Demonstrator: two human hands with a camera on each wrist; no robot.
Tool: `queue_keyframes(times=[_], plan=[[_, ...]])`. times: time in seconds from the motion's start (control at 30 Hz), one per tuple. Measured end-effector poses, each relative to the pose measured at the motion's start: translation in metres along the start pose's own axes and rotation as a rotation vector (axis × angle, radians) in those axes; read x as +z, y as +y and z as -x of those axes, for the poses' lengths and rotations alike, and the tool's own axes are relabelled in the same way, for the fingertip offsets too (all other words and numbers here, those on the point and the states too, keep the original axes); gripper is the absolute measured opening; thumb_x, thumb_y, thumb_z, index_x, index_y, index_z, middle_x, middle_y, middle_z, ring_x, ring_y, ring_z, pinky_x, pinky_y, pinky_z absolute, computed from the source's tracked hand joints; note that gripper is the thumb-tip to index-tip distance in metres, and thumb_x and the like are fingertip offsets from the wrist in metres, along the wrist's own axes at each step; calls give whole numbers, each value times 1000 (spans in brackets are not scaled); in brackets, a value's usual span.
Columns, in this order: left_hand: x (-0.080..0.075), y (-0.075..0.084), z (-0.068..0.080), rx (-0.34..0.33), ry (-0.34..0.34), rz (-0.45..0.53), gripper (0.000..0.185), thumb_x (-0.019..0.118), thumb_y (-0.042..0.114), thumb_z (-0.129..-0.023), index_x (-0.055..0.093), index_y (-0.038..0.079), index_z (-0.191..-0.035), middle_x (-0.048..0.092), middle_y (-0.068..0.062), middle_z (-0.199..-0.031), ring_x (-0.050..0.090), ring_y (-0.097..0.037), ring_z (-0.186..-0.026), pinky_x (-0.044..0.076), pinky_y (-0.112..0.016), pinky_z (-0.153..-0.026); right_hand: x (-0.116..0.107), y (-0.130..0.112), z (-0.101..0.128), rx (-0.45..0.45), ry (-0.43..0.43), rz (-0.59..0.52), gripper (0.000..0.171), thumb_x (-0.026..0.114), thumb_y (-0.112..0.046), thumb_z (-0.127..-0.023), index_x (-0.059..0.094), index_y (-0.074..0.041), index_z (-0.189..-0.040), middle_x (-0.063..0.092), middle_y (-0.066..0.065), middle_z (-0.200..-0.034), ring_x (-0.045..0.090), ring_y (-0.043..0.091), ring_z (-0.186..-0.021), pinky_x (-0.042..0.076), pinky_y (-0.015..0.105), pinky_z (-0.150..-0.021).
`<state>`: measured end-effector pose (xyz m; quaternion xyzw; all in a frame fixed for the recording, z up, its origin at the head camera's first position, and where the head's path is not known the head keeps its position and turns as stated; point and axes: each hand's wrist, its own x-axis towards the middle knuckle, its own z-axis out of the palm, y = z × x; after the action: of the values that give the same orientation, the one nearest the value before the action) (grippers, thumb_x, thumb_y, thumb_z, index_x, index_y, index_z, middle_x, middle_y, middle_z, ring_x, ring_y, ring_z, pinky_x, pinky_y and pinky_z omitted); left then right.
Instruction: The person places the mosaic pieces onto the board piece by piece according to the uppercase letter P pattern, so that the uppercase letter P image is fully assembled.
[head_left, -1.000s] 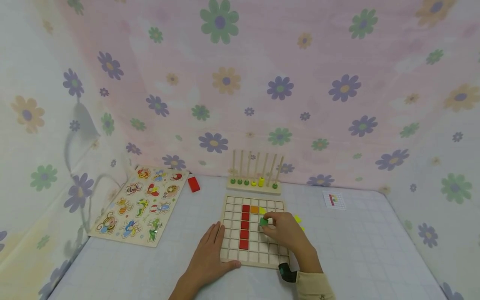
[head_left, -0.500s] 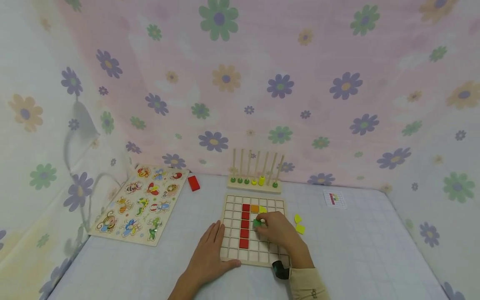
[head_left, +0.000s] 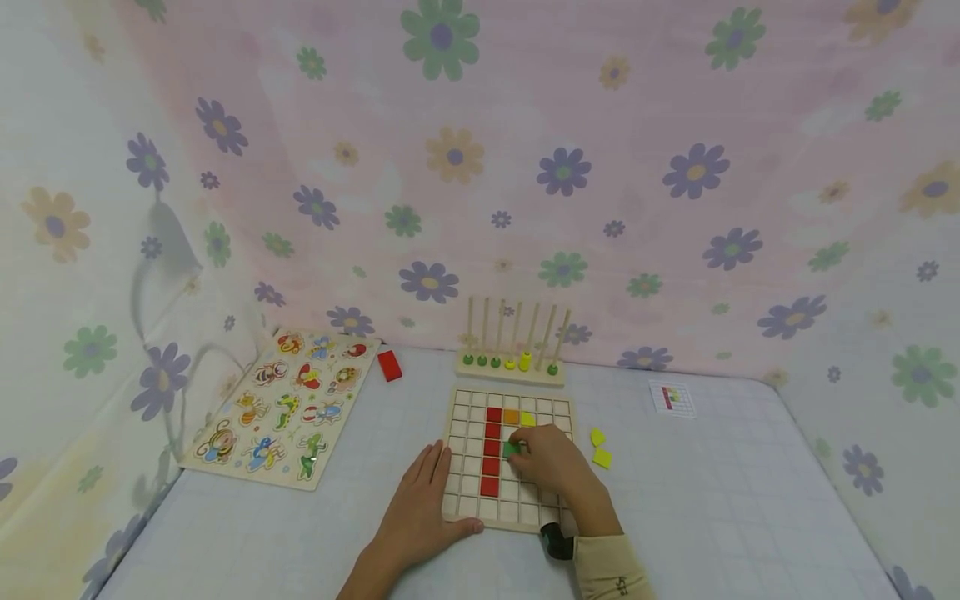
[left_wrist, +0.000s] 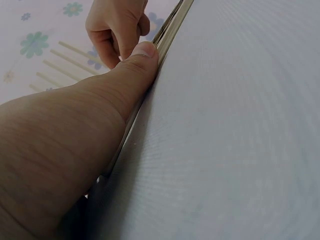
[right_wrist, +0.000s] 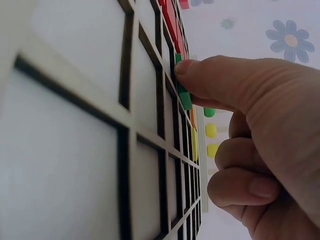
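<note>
A wooden grid board (head_left: pixel 465 506) lies on the table, with a column of red square tiles (head_left: pixel 491 447) set in it. To the right of the column's top are an orange tile (head_left: pixel 512 416) and a yellow tile (head_left: pixel 528 419). My right hand (head_left: pixel 557 460) pinches a green square tile (right_wrist: pixel 183 82) between thumb and forefinger, right at a cell beside the red column. In the right wrist view the tile stands tilted at the grid bars. My left hand (head_left: pixel 415 510) rests along the board's left edge, fingers straight, its thumb (left_wrist: pixel 145 50) at the near edge.
Loose yellow tiles (head_left: pixel 602 458) lie right of the board. Behind it stands a peg rack (head_left: pixel 510 372) with green and yellow beads. A red block (head_left: pixel 389 365) and an insect puzzle board (head_left: pixel 281 408) are at the left. A pattern card (head_left: pixel 672 399) lies back right.
My right hand has moved left across the board with the green tile and lowered it to a cell next to the red column. The left hand has stayed in place.
</note>
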<state>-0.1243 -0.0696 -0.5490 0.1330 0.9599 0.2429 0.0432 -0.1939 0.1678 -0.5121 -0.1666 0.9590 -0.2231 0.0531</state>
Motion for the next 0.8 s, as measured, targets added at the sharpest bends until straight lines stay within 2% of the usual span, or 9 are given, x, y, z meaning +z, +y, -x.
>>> queue_keyframes(times=[0.27,0.4,0.57,0.63,0.8], plan=[[-1,1,1,-2,-4,-4,123,68,82,-73,28,6,-161,25,-15,-169,23,-36,-156,31,-55,-124,2,1,0,-10,5,-5,19,77,-25,-91,79,-16,-107,78,-2,-94,53,6,-68,54,30,-70],[-1,1,1,-11,-11,15,123,68,82,-73,28,6,-161,25,-15,-169,22,-36,-156,31,-56,-124,0,3,0,25,10,-32,23,77,-29,-91,79,-17,-110,75,-4,-86,54,7,-69,53,30,-70],[0,1,2,-16,-20,32,124,68,82,-73,26,6,-162,23,-15,-170,21,-37,-157,30,-56,-124,-6,12,2,109,67,-65,28,78,-34,-90,79,-18,-112,74,-4,-87,60,8,-78,57,35,-76],[0,0,2,-14,-21,29,125,68,83,-73,25,6,-162,22,-15,-170,21,-36,-157,30,-56,-124,-12,19,5,149,96,-83,28,78,-34,-90,79,-17,-113,76,-3,-96,64,10,-83,58,37,-77],[0,-1,1,-10,-20,24,125,67,84,-72,24,8,-162,22,-14,-170,20,-35,-157,30,-56,-124,-31,46,16,252,140,-102,34,73,-33,-94,76,-13,-120,77,9,-105,68,24,-92,58,43,-73]])
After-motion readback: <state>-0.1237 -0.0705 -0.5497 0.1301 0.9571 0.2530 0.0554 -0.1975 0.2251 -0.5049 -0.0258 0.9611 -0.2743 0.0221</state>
